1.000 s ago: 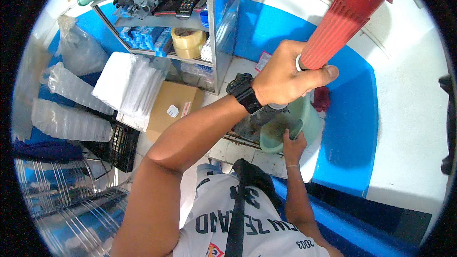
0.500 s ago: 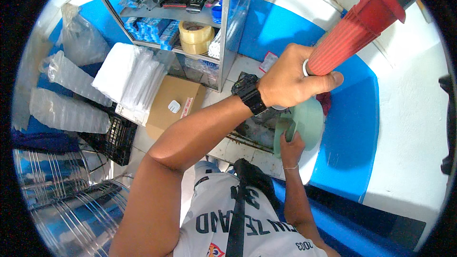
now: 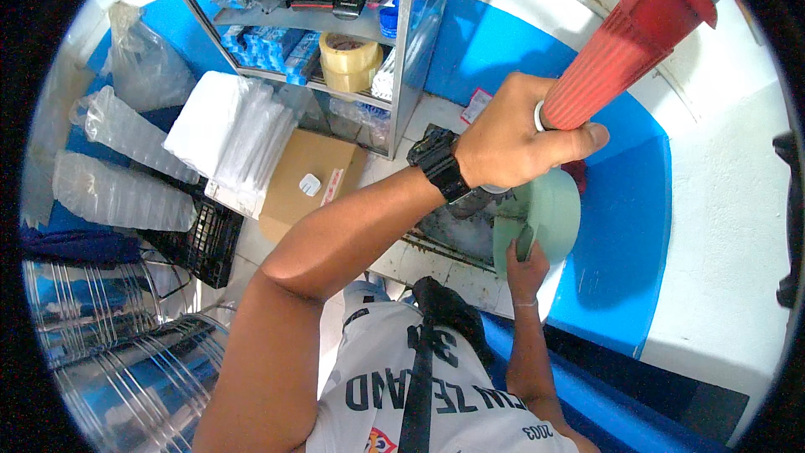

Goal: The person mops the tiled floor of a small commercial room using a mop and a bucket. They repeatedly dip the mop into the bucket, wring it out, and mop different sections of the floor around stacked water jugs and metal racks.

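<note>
My left hand [image 3: 511, 134], with a black watch at the wrist, is raised in front of me and closed round the lower end of a pole's red ribbed plastic grip [image 3: 625, 42]. A grey shaft continues beyond the grip's flange at upper right. Lower down, my right hand [image 3: 527, 273] is closed on a green handle-like part of a pale green plastic bucket [image 3: 553, 218], which looks tilted. Left of the bucket is a wet, dirty grey area [image 3: 461, 231] with a tiled edge. My left hand and wrist hide part of both, and the pole's lower end is not visible.
A glass display cabinet [image 3: 402, 75] holds tape rolls, a remote and small boxes. Left are a cardboard box [image 3: 306, 176], white plastic packs [image 3: 218, 122], clear cup stacks [image 3: 126, 189], a black crate [image 3: 218, 235] and metal racks [image 3: 134, 369]. A blue-and-white wall [image 3: 616, 226] bounds the right.
My right hand and the green bucket have shifted slightly right, baring more of the wet grey area. My left hand keeps its grip on the red handle, nearly unmoved.
</note>
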`<state>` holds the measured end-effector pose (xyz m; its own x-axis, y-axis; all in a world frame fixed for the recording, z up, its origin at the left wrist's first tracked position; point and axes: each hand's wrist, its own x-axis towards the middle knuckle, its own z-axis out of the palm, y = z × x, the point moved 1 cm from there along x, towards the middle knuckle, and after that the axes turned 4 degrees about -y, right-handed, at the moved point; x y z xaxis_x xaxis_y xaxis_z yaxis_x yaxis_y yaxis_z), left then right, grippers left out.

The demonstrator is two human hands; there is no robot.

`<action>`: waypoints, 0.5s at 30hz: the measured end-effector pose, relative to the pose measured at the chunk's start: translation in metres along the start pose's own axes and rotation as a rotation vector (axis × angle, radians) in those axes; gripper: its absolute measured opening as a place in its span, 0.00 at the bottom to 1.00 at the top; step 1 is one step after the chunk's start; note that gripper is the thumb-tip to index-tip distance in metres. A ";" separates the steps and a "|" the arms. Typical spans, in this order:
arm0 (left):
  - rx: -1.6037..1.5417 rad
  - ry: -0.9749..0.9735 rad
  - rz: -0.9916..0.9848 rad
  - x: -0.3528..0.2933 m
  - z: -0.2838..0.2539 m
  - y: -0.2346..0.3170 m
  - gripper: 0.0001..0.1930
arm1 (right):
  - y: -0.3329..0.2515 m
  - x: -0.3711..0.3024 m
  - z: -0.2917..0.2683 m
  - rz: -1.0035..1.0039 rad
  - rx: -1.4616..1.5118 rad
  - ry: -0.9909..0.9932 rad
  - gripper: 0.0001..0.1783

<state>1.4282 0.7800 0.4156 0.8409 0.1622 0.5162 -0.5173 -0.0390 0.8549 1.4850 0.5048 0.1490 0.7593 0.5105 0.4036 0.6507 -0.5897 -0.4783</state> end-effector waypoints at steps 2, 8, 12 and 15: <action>-0.002 0.012 0.010 0.000 0.000 0.000 0.17 | 0.005 -0.003 0.001 0.012 -0.006 0.011 0.13; 0.021 0.011 0.023 0.000 0.001 -0.002 0.17 | 0.012 -0.004 0.012 0.034 0.050 -0.045 0.13; -0.035 0.039 -0.009 -0.002 0.003 -0.001 0.17 | 0.015 -0.002 0.013 0.160 0.097 -0.051 0.11; -0.021 0.033 -0.012 -0.003 0.001 0.000 0.17 | 0.020 0.000 0.013 0.265 0.213 0.006 0.10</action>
<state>1.4264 0.7785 0.4140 0.8417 0.1953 0.5033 -0.5104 -0.0162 0.8598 1.4980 0.5009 0.1297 0.9024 0.3530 0.2472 0.4150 -0.5570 -0.7194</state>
